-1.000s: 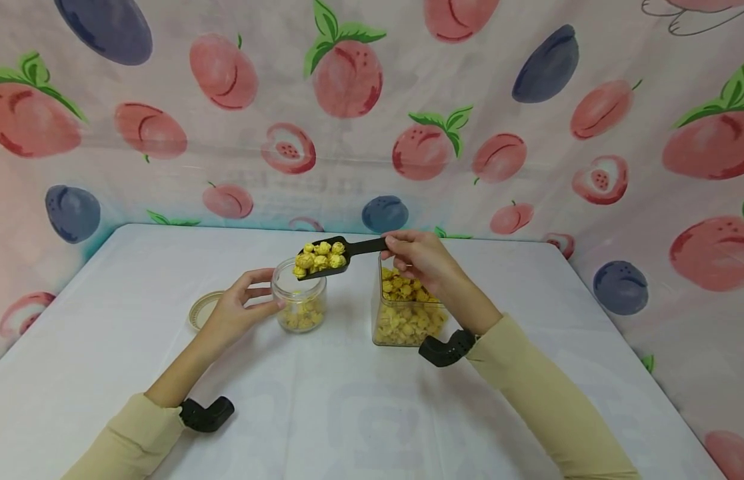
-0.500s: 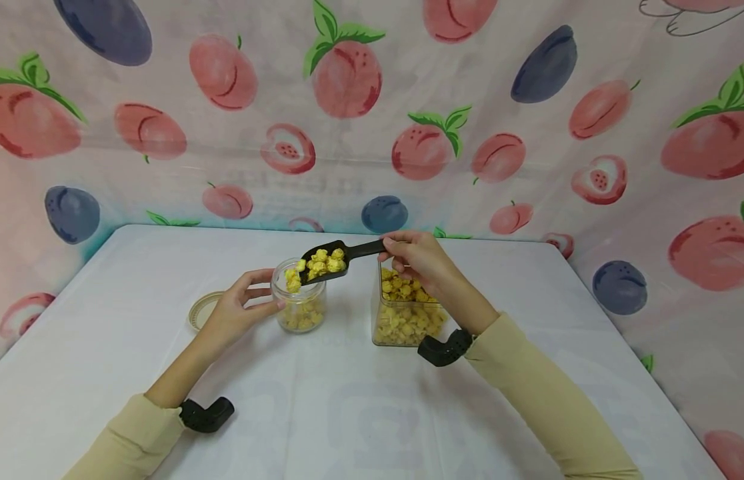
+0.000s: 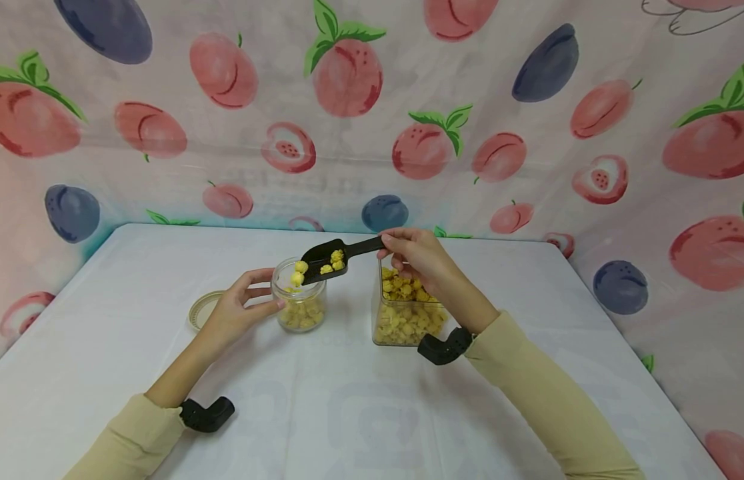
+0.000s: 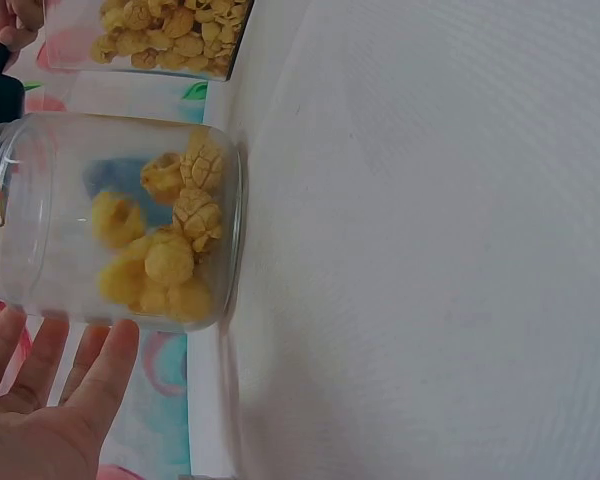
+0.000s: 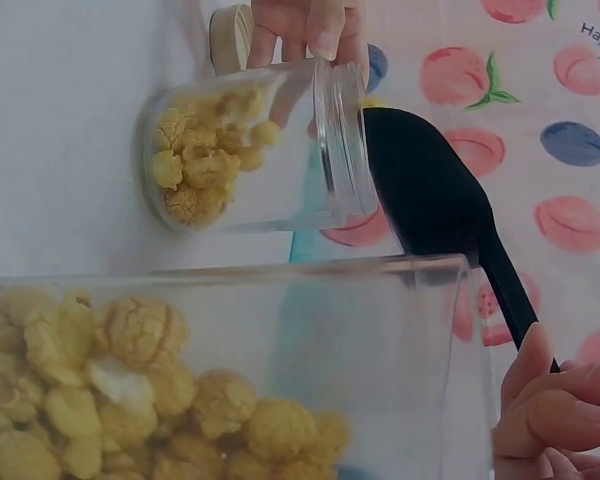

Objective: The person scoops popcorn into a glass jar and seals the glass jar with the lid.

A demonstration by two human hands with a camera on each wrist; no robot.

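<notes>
Popcorn drops from the tilted lip of a black scoop [image 3: 325, 260] into a round clear jar [image 3: 303, 313]. My right hand [image 3: 415, 257] pinches the scoop's handle, and a few yellow pieces still lie in its bowl. Thumb in front and fingers behind, my left hand [image 3: 243, 300] steadies the jar near its rim. Popcorn [image 4: 170, 250] covers the jar's lower part in the left wrist view. Below my right hand stands a square clear container [image 3: 408, 323] with more popcorn, its upper right part hidden by that hand. The right wrist view has the scoop [image 5: 425, 185] over the jar's mouth.
A round lid [image 3: 203, 311] lies on the white tabletop [image 3: 324, 413], left of the jar and partly behind my left hand. A fruit-print cloth [image 3: 348, 143] hangs behind the table's far edge.
My right hand has tipped the scoop down toward the jar, and most of its popcorn has slid off into the jar. The left hand and jar have kept their place.
</notes>
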